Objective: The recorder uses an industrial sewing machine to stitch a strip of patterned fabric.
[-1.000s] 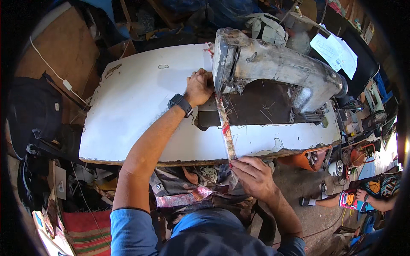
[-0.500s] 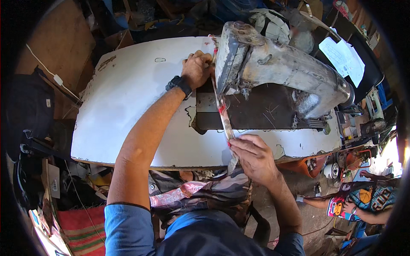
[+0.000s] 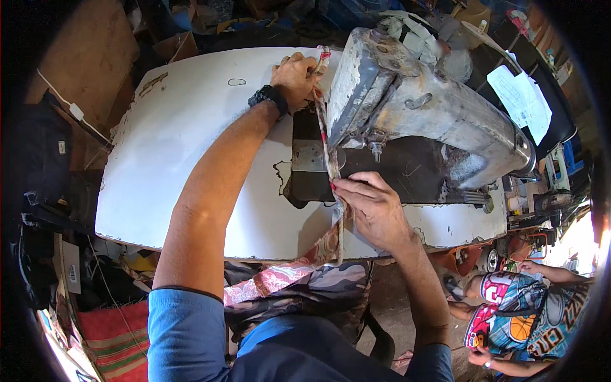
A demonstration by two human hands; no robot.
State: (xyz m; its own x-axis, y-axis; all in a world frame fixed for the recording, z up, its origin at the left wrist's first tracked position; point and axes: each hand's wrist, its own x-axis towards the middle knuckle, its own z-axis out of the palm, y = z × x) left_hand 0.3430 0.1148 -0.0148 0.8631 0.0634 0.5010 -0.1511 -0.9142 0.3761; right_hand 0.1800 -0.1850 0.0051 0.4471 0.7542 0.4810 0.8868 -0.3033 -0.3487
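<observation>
A narrow strip of patterned fabric (image 3: 323, 130), white and brown with red patches, runs front to back beside the head of a worn grey sewing machine (image 3: 439, 95). My left hand (image 3: 294, 79) is closed at its far part, left of the machine head, fingertips partly hidden. Nearer me, my right hand (image 3: 375, 210) pinches the strip between thumb and fingers. Below that pinch, a pale cord (image 3: 340, 239) hangs toward the table's front edge. The fabric widens there into a loose pink and white band (image 3: 273, 280) over my lap. The needle area is hidden by the machine head.
The white table (image 3: 191, 140) has chipped edges and a dark cutout beneath the machine arm. Papers (image 3: 519, 99) lie behind the machine at right. Another person (image 3: 528, 312) is at the lower right. A red striped cloth (image 3: 118, 337) lies at lower left.
My right hand has moved away from me along the strip, toward the machine. The loose fabric now stretches up from my lap to it. My left hand stays near the far part.
</observation>
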